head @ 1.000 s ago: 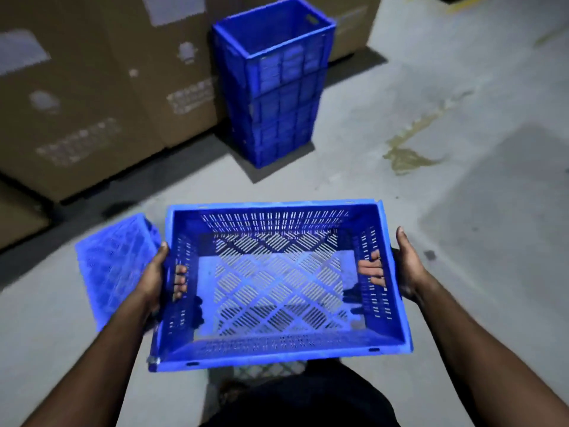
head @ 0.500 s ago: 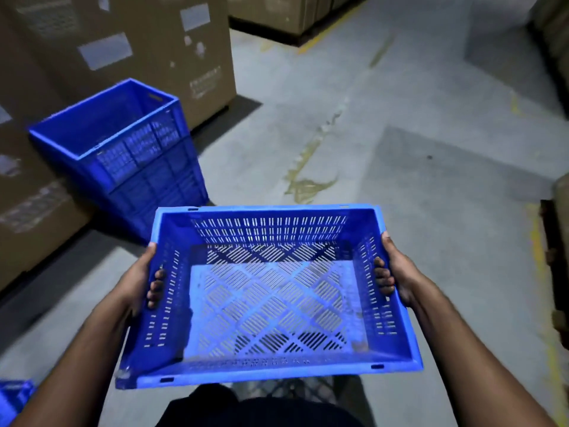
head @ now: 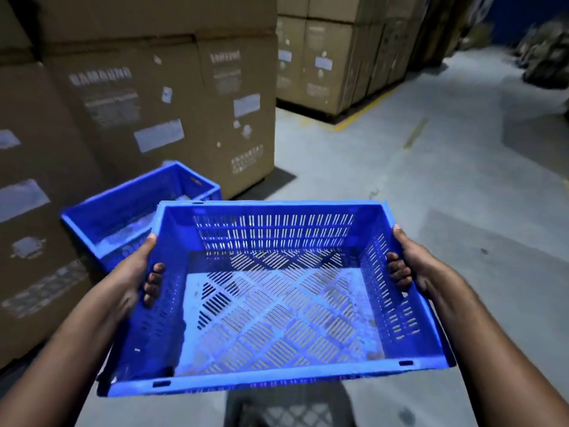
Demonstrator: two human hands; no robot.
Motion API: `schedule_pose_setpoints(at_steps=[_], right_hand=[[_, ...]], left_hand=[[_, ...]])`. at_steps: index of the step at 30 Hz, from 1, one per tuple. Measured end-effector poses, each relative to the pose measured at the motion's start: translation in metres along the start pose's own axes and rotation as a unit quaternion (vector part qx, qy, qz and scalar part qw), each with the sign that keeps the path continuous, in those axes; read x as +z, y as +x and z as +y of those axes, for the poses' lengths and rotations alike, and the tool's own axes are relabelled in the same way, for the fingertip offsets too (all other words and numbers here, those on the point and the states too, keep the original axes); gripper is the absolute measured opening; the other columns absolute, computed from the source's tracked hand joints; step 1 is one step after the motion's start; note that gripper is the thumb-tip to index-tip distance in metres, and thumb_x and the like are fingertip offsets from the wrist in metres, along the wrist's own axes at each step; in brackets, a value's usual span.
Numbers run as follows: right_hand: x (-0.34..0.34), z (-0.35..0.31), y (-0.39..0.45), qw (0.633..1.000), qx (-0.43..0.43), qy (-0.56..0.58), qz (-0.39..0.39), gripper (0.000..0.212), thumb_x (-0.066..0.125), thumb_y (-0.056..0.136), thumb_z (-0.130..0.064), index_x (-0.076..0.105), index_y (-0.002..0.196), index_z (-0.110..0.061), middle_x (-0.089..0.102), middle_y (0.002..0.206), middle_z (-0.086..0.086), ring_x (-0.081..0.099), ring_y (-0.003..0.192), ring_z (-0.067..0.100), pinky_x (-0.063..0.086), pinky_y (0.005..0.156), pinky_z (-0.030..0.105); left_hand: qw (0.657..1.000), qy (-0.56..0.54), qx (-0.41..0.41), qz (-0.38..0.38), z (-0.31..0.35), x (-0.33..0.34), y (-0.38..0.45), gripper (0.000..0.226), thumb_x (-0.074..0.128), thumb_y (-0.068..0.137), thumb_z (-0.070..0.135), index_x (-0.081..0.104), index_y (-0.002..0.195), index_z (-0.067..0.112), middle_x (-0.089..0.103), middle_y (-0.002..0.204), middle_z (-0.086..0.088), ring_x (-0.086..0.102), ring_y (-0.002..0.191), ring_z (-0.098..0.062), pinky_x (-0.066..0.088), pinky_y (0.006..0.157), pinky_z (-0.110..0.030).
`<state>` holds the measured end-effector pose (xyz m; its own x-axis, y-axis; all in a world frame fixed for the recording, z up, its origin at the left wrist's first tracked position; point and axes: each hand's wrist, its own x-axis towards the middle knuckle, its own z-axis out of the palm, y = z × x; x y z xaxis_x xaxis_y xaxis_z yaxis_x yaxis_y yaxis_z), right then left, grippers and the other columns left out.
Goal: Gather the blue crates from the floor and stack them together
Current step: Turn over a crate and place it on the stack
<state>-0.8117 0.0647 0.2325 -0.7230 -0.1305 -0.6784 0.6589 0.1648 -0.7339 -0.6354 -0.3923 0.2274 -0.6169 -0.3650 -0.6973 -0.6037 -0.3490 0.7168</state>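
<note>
I hold an empty blue slotted crate (head: 277, 309) level in front of me, above the floor. My left hand (head: 138, 272) grips its left side wall, fingers hooked through the handle hole. My right hand (head: 409, 266) grips the right wall the same way. Behind the held crate, to the left, stands the stack of blue crates (head: 123, 217); only its open top crate shows, its lower part hidden by my crate and left arm.
Tall cardboard boxes (head: 129, 97) line the left side right behind the stack. More boxes (head: 332, 57) stand on a pallet at the back, edged by a yellow floor line (head: 363, 115). Grey concrete floor (head: 462, 180) stretches to the right.
The view has swung up and right while I carry the crate. The stack now lies close behind the crate's left corner. The overturned crate on the floor at the left has left the view.
</note>
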Motion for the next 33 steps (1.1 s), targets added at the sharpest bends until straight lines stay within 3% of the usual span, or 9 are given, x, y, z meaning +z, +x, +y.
schedule_pose_setpoints(at_steps=[9, 21, 27, 30, 33], right_hand=[[0.166, -0.230, 0.116, 0.987, -0.067, -0.107, -0.101, 0.064, 0.035, 0.083, -0.080, 0.033, 0.062, -0.019, 0.024, 0.041, -0.007, 0.019, 0.027, 0.005, 0.015, 0.034, 0.008], [0.429, -0.420, 0.297, 0.937, -0.100, -0.240, -0.232, 0.069, 0.028, 0.085, -0.081, 0.037, 0.063, -0.017, 0.028, 0.042, -0.004, 0.021, 0.029, 0.006, 0.017, 0.036, 0.008], [0.557, -0.464, 0.392, 0.895, -0.155, -0.321, -0.269, 0.066, 0.021, 0.100, -0.056, 0.049, 0.064, -0.009, 0.042, 0.043, 0.004, 0.035, 0.030, 0.017, 0.029, 0.032, 0.017], [0.594, -0.464, 0.424, 0.879, -0.175, -0.342, -0.283, 0.047, 0.031, 0.100, -0.031, 0.052, 0.066, -0.006, 0.048, 0.052, 0.010, 0.043, 0.033, 0.019, 0.035, 0.032, 0.019], [0.621, -0.451, 0.459, 0.863, -0.222, -0.379, -0.250, 0.020, 0.044, 0.081, -0.005, 0.056, 0.067, 0.002, 0.051, 0.054, 0.020, 0.053, 0.038, 0.027, 0.044, 0.038, 0.030]], left_hand=[[0.991, -0.109, 0.054, 0.053, 0.159, -0.095, 0.055, 0.063, 0.033, 0.082, 0.079, 0.030, 0.061, 0.020, 0.023, 0.034, 0.006, 0.018, 0.022, -0.008, 0.021, 0.036, -0.010], [0.949, -0.210, 0.083, 0.222, 0.271, -0.208, 0.155, 0.061, 0.026, 0.090, 0.071, 0.033, 0.063, 0.017, 0.024, 0.035, 0.006, 0.020, 0.022, -0.008, 0.020, 0.037, -0.008], [0.899, -0.268, 0.100, 0.332, 0.284, -0.235, 0.219, 0.046, 0.032, 0.098, 0.042, 0.047, 0.070, 0.009, 0.047, 0.039, -0.002, 0.036, 0.024, -0.011, 0.024, 0.032, -0.009], [0.882, -0.264, 0.092, 0.380, 0.282, -0.242, 0.245, 0.034, 0.038, 0.094, 0.029, 0.051, 0.074, 0.005, 0.052, 0.044, -0.006, 0.043, 0.028, -0.015, 0.030, 0.033, -0.014], [0.888, -0.211, 0.068, 0.404, 0.284, -0.243, 0.267, 0.027, 0.044, 0.090, 0.022, 0.052, 0.070, 0.005, 0.050, 0.050, -0.009, 0.040, 0.032, -0.020, 0.032, 0.034, -0.019]])
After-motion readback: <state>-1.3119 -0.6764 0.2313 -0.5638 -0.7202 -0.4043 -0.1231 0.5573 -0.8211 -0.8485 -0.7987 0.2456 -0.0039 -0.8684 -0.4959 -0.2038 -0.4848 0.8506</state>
